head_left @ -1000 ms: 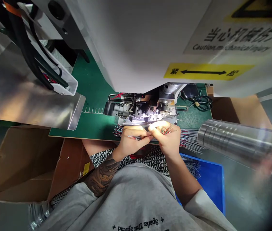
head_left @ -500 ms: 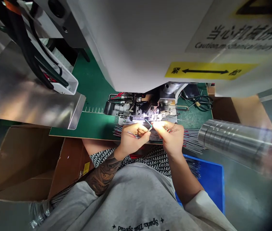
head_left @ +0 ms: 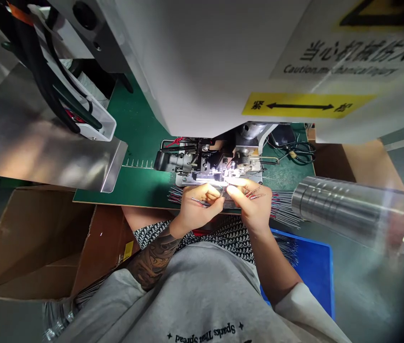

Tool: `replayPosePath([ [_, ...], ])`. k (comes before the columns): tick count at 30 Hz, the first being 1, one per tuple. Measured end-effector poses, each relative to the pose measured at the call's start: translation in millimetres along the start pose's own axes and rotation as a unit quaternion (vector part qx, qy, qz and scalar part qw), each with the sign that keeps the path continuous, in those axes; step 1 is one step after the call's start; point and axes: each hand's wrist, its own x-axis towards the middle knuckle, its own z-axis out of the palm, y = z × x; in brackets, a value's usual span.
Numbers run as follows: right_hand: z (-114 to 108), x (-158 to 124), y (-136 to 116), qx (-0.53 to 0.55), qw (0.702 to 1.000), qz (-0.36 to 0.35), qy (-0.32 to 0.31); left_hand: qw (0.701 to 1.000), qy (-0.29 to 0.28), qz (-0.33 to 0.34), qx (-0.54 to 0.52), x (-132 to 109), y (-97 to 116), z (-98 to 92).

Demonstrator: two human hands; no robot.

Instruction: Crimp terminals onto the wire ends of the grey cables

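My left hand pinches a thin grey cable near its end, just in front of the lit crimping machine head. Thin wire ends poke out beside its fingers. My right hand is closed in a pinch close to it, its fingertips at a wire end by the machine's working point. Red and bare wire strands show at my right fingers. Glare and fingers hide the very tip of the wire. A bundle of grey cables lies across the table edge under and beside my hands.
A strip of metal terminals runs into the machine from the left over the green table. A metal cylinder juts in at right. Cardboard box stands at left, blue bin at lower right. The white machine housing hangs above.
A teal wire end visible between my hands earlier no longer shows there. My right fingertips have shifted slightly, and a red wire now shows at the machine's working point. My left hand has barely moved.
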Motion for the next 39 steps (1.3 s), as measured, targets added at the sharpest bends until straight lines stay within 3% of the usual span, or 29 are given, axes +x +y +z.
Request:
replayPosePath([
  [4, 1, 3, 1, -0.006, 1.0, -0.006, 0.005, 0.999, 0.007, -0.018, -0.027, -2, -3, 0.0],
  [8, -1, 2, 3, -0.025, 0.999, -0.021, -0.031, 0.999, 0.011, -0.024, -0.031, -2, -4, -0.2],
  [13, 0, 3, -2, -0.039, 0.999, -0.012, -0.033, 0.992, 0.002, 0.112, 0.052, 10, 4, -2.3],
  [15, 3, 3, -5, -0.037, 0.999, 0.001, -0.017, 0.988, 0.015, 0.127, 0.084, 13, 6, -2.6],
  [23, 9, 2, 1, -0.048, 0.997, -0.03, 0.055, 0.989, 0.075, 0.067, 0.112, 9, -2, 2.1],
  [27, 10, 2, 3, -0.037, 0.998, -0.026, 0.053, 0.989, 0.066, 0.071, 0.111, 9, -2, 1.4],
  [33, 12, 3, 1, -0.039, 0.998, 0.008, 0.049, 0.994, 0.075, 0.008, 0.077, 7, -6, 3.0],
  [39, 14, 5, 0, -0.029, 0.998, 0.012, 0.054, 0.994, 0.085, -0.002, 0.07, 6, -6, 5.7],
])
